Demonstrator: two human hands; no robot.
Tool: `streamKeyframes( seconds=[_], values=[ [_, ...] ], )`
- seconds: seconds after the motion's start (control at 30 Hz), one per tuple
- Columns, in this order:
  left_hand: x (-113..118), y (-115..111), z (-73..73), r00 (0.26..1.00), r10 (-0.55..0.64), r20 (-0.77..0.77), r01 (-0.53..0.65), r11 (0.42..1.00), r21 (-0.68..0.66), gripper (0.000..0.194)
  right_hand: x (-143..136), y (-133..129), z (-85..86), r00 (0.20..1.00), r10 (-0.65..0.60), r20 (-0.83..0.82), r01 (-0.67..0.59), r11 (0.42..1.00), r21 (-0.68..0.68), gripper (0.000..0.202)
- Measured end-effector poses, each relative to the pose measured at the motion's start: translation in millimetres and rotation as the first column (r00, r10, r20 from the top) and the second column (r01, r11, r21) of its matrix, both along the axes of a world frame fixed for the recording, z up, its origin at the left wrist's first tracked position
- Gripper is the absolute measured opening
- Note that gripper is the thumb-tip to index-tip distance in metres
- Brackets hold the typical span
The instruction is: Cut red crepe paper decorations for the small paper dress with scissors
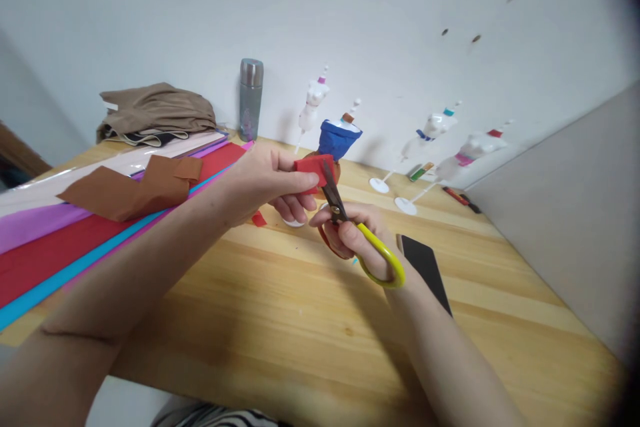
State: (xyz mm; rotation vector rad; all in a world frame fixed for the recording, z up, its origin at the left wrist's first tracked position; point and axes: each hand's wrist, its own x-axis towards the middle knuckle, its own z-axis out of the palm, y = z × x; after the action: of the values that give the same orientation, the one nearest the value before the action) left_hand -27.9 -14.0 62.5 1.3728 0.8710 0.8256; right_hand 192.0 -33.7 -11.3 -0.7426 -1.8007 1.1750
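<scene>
**Red fabric [313, 163] met the scissors [336, 211] above a wooden table [300, 320]**

The left hand [260, 177] pinched the red fabric between thumb and fingers, raised in front of the dress forms. The right hand [374, 219] had its fingers curled through the scissors' handles, with the dark blades against the cloth; whether they were parted or closed could not be told.

Some cutting looked done, judging by a small red scrap [259, 219] on the table, but this piece seemed unfinished. Its final shape, and how much trimming was left, did not show.

Behind, the leftmost form [311, 110] wore only a pink neck band, while blue cloth [340, 140] wrapped the chest of its neighbour. The third form [439, 123] and the fourth form [477, 145] each wore neck and waist bands, so dressing appeared uneven across the set. Brown fabric [125, 193] lay over coloured sheets at the left, and a dark flat slab [425, 267] rested beside the right forearm.
</scene>
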Motion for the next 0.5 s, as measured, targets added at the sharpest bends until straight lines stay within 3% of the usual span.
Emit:
streamKeyframes(
  seconds=[0.5],
  values=[
    [2.0,-3.1,6.1,0.999,0.021,-0.025,-0.021,0.999,0.029,0.017,0.5,-0.1,0.0,1.0,0.008,-0.004,-0.008,1.0,-0.004,0.05]
  ],
)
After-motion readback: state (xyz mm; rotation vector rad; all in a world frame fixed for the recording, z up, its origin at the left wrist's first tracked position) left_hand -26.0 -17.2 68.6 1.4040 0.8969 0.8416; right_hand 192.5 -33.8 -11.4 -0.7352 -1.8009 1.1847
